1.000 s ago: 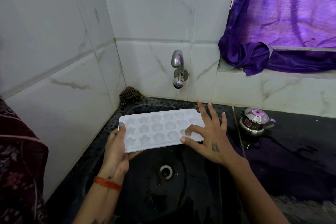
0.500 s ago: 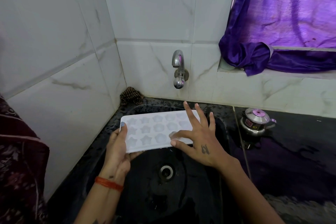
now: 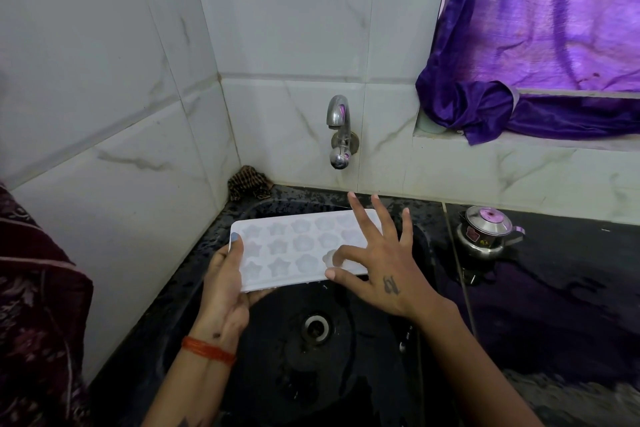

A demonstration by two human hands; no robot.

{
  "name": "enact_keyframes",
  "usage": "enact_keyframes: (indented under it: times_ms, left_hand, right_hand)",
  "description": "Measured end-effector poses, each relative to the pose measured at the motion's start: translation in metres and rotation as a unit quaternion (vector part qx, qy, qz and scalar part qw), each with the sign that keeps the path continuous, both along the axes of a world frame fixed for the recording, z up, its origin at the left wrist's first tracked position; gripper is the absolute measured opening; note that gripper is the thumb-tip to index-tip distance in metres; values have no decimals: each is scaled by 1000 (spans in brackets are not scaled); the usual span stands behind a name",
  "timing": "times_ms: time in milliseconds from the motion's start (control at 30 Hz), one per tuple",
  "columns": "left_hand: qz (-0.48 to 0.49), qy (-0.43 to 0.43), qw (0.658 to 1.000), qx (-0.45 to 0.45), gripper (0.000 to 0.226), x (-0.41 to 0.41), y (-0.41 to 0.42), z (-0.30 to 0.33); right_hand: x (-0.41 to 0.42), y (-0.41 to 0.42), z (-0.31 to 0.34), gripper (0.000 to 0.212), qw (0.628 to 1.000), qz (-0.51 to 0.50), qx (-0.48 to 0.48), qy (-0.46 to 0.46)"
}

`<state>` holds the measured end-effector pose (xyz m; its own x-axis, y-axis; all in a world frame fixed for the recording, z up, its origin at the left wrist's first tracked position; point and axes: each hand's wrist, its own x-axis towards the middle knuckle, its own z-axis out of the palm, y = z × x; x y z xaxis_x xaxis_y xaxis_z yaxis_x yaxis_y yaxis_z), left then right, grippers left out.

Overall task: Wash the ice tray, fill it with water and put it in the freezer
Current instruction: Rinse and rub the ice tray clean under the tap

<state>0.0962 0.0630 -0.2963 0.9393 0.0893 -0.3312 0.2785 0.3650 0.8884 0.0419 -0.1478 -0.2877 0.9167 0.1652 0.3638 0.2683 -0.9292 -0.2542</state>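
Observation:
A white ice tray (image 3: 294, 246) with star and flower shaped cells is held level over the black sink (image 3: 346, 357), below the tap. My left hand (image 3: 225, 284) grips the tray's left end, thumb on top and fingers underneath. My right hand (image 3: 377, 253) lies over the tray's right part with fingers spread; its index finger is bent down into a cell of the front row and the thumb touches the tray's front edge. The steel tap (image 3: 340, 132) on the back wall shows no running water.
The sink drain (image 3: 316, 326) sits under the tray. A small steel pot with a lid (image 3: 486, 230) stands on the black counter to the right. A dark scrubber (image 3: 247, 182) lies in the back left corner. A purple curtain (image 3: 540, 45) hangs over the window ledge.
My right hand has slid left along the tray, its index finger moving from the cells near the right end toward the middle. The left hand and the tray have stayed put.

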Motion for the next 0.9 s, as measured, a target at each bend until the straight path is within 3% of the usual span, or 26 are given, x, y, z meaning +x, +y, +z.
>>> enact_keyframes:
  times_ms: [100, 233, 500, 900]
  left_hand:
    - [4, -3, 1000, 0, 38, 0, 0, 1]
    - [8, -4, 1000, -1, 30, -1, 0, 1]
    - [-6, 5, 1000, 3, 46, 3, 2, -3]
    - [-10, 15, 1000, 8, 46, 2, 1, -5]
  right_hand:
    - [0, 0, 0, 57, 1000, 4, -1, 8]
    - [0, 2, 1, 48, 999, 21, 28, 29]
    - [1, -1, 2, 48, 998, 18, 43, 33]
    - [0, 0, 2, 51, 999, 11, 30, 43]
